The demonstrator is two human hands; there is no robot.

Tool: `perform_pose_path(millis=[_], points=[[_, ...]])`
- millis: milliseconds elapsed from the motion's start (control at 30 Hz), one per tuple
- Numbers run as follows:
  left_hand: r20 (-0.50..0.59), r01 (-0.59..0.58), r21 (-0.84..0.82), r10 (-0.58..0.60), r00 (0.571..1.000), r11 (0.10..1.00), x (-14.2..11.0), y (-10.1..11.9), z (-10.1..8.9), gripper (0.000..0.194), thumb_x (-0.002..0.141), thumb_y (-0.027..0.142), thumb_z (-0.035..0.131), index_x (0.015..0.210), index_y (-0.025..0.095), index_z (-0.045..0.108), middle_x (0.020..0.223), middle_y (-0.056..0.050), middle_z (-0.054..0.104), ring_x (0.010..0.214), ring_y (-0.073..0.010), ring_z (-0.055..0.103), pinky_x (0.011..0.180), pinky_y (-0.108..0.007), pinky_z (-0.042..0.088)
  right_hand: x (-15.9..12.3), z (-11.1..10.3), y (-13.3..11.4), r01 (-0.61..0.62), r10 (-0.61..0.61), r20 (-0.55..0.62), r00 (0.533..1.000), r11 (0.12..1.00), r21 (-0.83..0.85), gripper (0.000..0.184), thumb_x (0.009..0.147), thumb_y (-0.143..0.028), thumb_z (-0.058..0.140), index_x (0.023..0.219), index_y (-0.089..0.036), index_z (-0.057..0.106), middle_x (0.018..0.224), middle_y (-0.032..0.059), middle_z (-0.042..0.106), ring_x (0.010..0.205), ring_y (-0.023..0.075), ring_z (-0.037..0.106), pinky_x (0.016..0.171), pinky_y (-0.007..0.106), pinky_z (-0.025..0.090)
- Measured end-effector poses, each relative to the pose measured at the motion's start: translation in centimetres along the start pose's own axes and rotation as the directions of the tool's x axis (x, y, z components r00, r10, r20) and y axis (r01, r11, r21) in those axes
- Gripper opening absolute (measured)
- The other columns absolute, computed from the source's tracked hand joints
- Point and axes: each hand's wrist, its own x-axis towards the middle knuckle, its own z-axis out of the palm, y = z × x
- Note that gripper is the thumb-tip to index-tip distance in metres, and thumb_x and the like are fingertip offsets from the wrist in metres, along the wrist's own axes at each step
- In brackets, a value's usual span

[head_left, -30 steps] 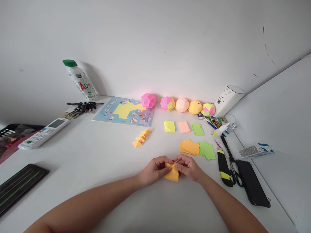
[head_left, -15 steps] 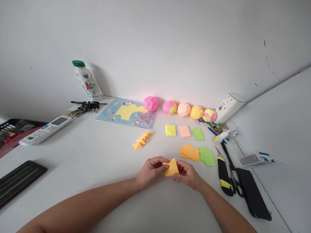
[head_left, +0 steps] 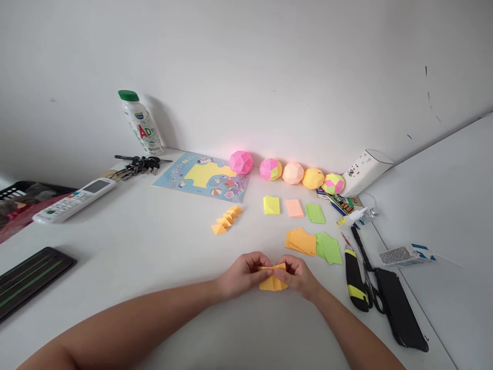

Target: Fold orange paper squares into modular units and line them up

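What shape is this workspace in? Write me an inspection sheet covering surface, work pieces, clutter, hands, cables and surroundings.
Surface: white tabletop, in use.
Work pieces: creased orange paper in hand; row of folded orange pieces beyond; loose orange sheets beside loose green sheets.
Clutter: remote and keys on the left; cutter and scissors close together on the right.
Hands: left hand and right hand both grip the creased orange paper.
Cables: thin pale strand by the box at far right; cannot tell whether it is a cable.
Surroundings: pale wall behind, dark marks at right.
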Motion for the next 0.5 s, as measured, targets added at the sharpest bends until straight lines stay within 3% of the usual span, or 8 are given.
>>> perform_pose_path(millis=[167,333,400,500], points=[[-0.146,-0.029,-0.07,0.019,0.989,0.997,0.26,0.16,-0.02,0.031,0.073,0.043,0.064,0.073,0.016,0.049,0.068,0.0,0.059,0.061,-0.0115,0.056,0.057,-0.025,0.042,0.02,-0.01,-0.12,0.014,-0.015,-0.013,1.0,0.999,-0.039,0.03,0.07,-0.042,0.068,0.073,-0.016,0.054,0.062,-0.0033,0.047,0.052,0.0083,0.043,0.047,0.021,0.036],[-0.092,-0.124,-0.095,0.115,0.989,0.988,-0.06,0.04,0.13,0.026,0.078,0.038,0.06,0.083,0.02,0.042,0.08,-0.001,0.061,0.071,-0.014,0.059,0.065,-0.029,0.046,0.04,-0.24,-0.08,-0.021,0.02,-0.017,1.0,0.997,-0.068,0.029,0.073,-0.043,0.064,0.071,-0.016,0.054,0.062,-0.0006,0.055,0.049,0.0086,0.047,0.048,0.023,0.039],[-0.048,-0.198,-0.019,0.197,0.979,0.98,-0.18,-0.25,0.17,0.023,0.081,0.036,0.057,0.092,0.021,0.042,0.089,-0.003,0.06,0.076,-0.0148,0.059,0.068,-0.03,0.046,0.07,-0.26,0.04,-0.038,0.037,-0.019,0.999,0.996,-0.083,0.029,0.072,-0.042,0.066,0.07,-0.015,0.053,0.062,-0.0006,0.056,0.049,0.0085,0.047,0.047,0.022,0.039],[0.016,-0.313,0.223,0.318,0.948,0.923,-0.19,-0.77,-0.02,0.022,0.083,0.033,0.052,0.101,0.021,0.049,0.097,-0.007,0.057,0.083,-0.0159,0.057,0.07,-0.031,0.047,0.12,-0.25,0.29,-0.044,0.042,-0.023,0.999,0.993,-0.111,0.03,0.072,-0.041,0.067,0.068,-0.016,0.052,0.058,-0.0027,0.053,0.048,0.0084,0.047,0.046,0.021,0.038]])
